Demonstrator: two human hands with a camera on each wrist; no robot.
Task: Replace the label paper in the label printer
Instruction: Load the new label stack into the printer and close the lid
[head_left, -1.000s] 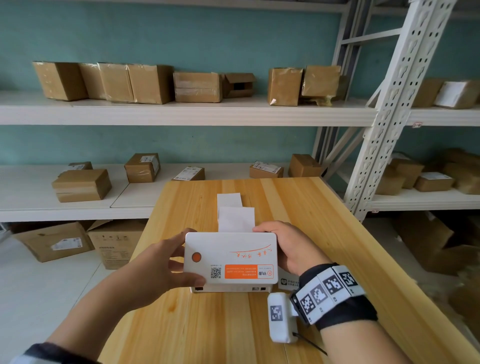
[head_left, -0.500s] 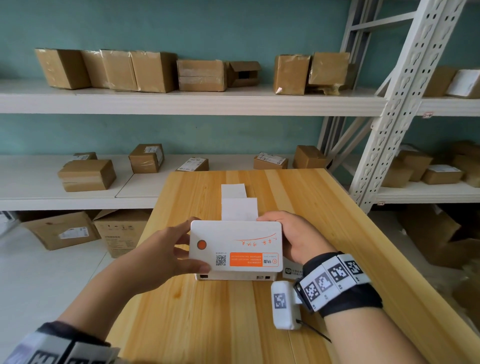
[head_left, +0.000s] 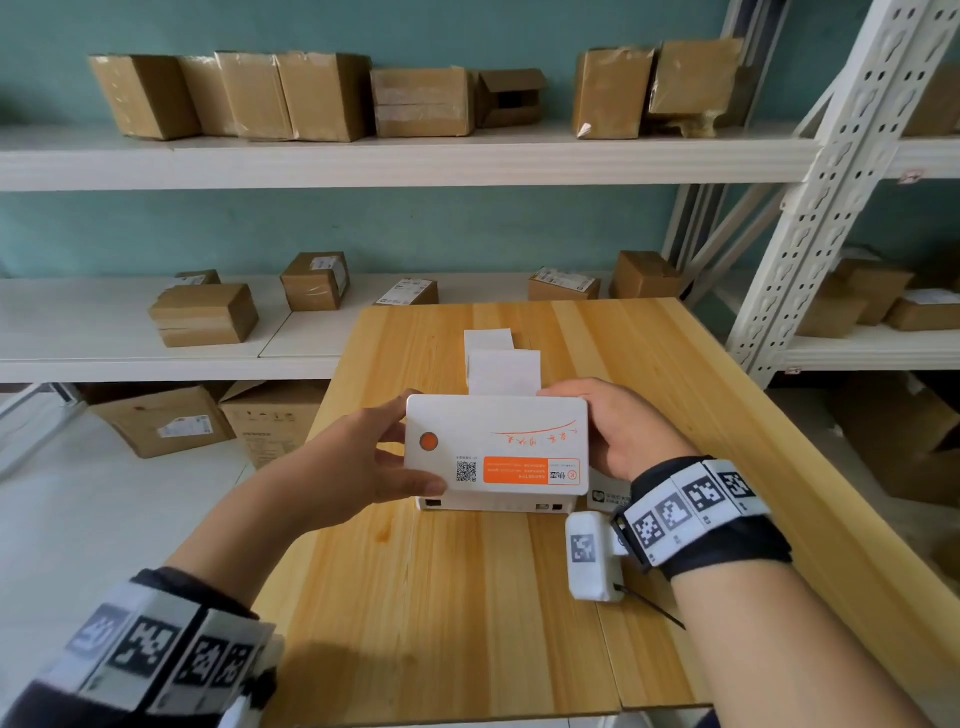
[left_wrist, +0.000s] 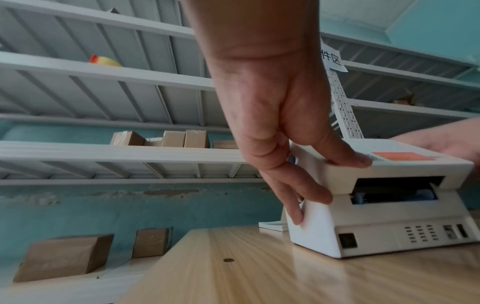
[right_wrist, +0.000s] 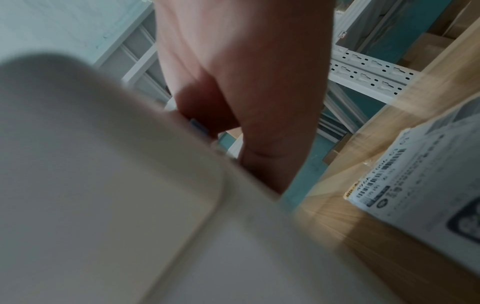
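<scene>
Printer (head_left: 496, 452) sits mid-table (head_left: 467, 597), rear ports toward the person, paper (head_left: 503, 371) coming out the far side and lying flat on the wood. Both hands bracket it, one per side, probably because the lid (head_left: 498, 441) hinges and the release latches sit on the flanks

Left hand (head_left: 358, 462): thumb laid on the lid's near corner, fingers curled down the left wall; wrist view shows fingertips (left_wrist: 297, 218) pressing low on the side panel, small blue tab just behind the knuckles. So it grips the printer, clamping lid to body

Right hand (head_left: 631, 431): wraps the right edge, fingers over the far corner. Its wrist view is blurred, but a blue tab (right_wrist: 198, 126) shows right under the fingers. Gripping the printer too; can't tell whether it's actually pressing that tab

My read: lid about to be popped, no roll swapped yet. Lid looks slightly raised over the base in the left wrist view, dark slot below it with a roller inside

Materials: printer is matte white moulded plastic, rounded corners, orange button and orange sticker with QR code on top, vent slots on the rear. Smooth shell, so a side squeeze beats a top pull. Paper is thin matte white sheet, folded or stepped in two panels. Table is varnished pale pine, striped grain, slightly glossy. A printed label (right_wrist: 426, 176) lies flat by the right wrist
</scene>
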